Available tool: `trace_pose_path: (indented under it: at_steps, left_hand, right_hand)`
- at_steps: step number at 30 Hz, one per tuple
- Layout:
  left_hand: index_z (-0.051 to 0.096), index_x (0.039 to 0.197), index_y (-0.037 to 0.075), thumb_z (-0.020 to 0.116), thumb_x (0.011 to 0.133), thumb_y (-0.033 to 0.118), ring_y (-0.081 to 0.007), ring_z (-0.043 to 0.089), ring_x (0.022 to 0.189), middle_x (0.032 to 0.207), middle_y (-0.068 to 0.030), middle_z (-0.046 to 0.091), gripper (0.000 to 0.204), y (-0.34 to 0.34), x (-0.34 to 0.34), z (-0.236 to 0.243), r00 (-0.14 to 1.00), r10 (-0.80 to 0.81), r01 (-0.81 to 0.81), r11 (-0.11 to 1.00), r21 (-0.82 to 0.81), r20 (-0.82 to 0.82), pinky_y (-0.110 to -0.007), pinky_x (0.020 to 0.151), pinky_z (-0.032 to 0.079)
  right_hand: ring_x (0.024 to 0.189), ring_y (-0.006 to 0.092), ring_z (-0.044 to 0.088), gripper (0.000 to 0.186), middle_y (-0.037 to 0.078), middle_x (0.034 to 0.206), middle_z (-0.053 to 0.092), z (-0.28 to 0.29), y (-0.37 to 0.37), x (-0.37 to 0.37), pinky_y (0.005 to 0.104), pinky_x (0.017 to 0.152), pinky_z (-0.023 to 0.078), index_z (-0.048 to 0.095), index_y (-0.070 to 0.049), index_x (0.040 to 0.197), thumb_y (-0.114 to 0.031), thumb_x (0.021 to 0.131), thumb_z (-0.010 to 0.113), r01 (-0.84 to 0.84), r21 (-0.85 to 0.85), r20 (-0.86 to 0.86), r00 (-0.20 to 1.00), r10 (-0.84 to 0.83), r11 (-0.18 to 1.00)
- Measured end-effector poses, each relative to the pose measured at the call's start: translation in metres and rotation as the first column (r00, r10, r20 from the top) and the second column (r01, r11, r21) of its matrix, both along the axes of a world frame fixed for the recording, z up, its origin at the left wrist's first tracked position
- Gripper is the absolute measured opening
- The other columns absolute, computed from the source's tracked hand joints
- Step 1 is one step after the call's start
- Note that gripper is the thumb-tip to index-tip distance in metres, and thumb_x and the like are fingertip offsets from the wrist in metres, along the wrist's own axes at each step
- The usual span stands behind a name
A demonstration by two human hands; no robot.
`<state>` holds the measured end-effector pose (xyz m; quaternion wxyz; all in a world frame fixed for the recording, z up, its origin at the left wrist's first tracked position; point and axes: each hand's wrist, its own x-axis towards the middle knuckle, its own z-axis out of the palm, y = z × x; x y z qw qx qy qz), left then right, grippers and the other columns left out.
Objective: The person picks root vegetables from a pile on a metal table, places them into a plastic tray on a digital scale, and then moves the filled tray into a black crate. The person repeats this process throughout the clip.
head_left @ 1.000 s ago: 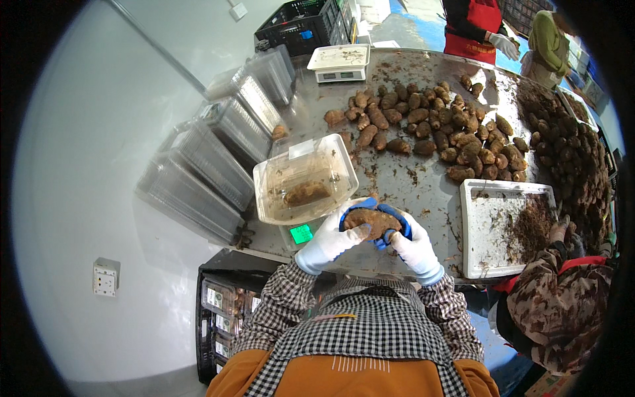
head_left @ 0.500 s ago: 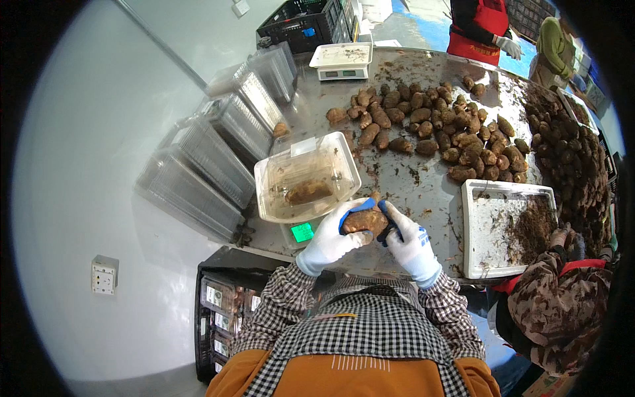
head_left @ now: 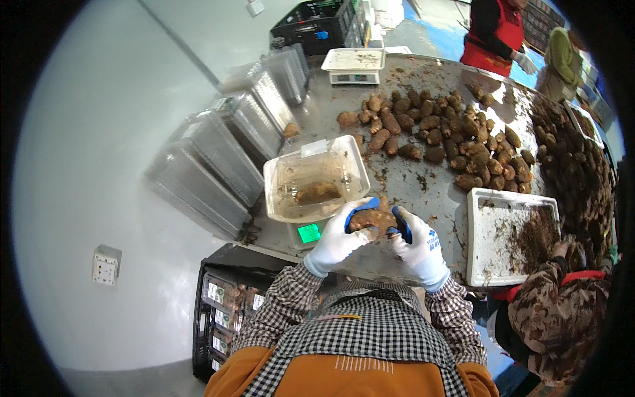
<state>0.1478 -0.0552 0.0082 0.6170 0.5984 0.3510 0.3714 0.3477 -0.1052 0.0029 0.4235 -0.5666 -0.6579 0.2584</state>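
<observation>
Both of my hands wear white gloves with blue palms. A brown taro root (head_left: 372,221) is held between them, above the table's near edge. My left hand (head_left: 340,235) wraps round its left end, thumb along the near side. My right hand (head_left: 415,241) grips the right end with bent fingers. Just beyond my left hand, a white tray (head_left: 273,205) sits on a scale (head_left: 308,233) with a lit green display. In the tray is a clear plastic box (head_left: 311,169) with one taro (head_left: 317,192) visible in it.
Stacked clear boxes (head_left: 198,172) line the left side. Loose taros (head_left: 463,132) are heaped across the table, beside a larger dark pile (head_left: 575,172). A white tray with soil (head_left: 471,251) stands right, near a co-worker's sleeve (head_left: 562,304). A black crate (head_left: 205,317) of packed boxes is lower left.
The taro has been turned in my hands and now lies more level. My right fingers have shifted along its end. The whole view has moved slightly.
</observation>
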Motion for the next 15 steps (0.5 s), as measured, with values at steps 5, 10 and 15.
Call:
trace_pose_path:
  at_steps: [5,10,15]
  left_hand:
    - [0.046,0.138,0.001,0.075,0.08,0.005,-0.0159,0.059,0.101,0.124,-0.011,0.057,0.065,0.018,-0.026,0.008,0.91,0.288,-0.146,0.895,0.422,-0.297,-0.03,0.089,0.052]
    - [0.053,0.13,0.004,0.07,0.085,0.005,-0.0062,0.049,0.081,0.105,-0.0008,0.053,0.048,0.077,-0.075,-0.007,0.716,0.687,-0.641,0.718,0.271,-0.126,-0.02,0.072,0.048]
    - [0.058,0.122,0.004,0.071,0.089,0.02,-0.0173,0.059,0.097,0.101,-0.0075,0.063,0.039,0.126,-0.104,-0.042,0.79,0.485,-0.273,0.827,0.492,-0.376,-0.033,0.082,0.05]
  right_hand:
    - [0.079,0.0188,0.068,0.026,0.015,0.097,0.07,-0.033,0.008,0.017,0.0301,0.068,0.054,0.063,0.001,0.114,0.0,0.09,0.053,0.128,-0.211,-0.235,0.955,-0.178,0.969]
    - [0.063,0.0198,0.065,0.016,0.014,0.075,0.068,-0.085,0.006,0.035,0.0332,0.058,0.05,0.066,0.0,0.099,-0.013,0.091,0.061,0.169,-0.431,-0.145,0.957,-0.252,0.887]
    - [0.089,0.0292,0.067,0.027,0.017,0.099,0.07,-0.119,0.018,0.031,0.0346,0.08,0.053,0.065,-0.004,0.112,-0.011,0.086,0.063,0.157,-0.129,-0.069,0.984,-0.166,0.979]
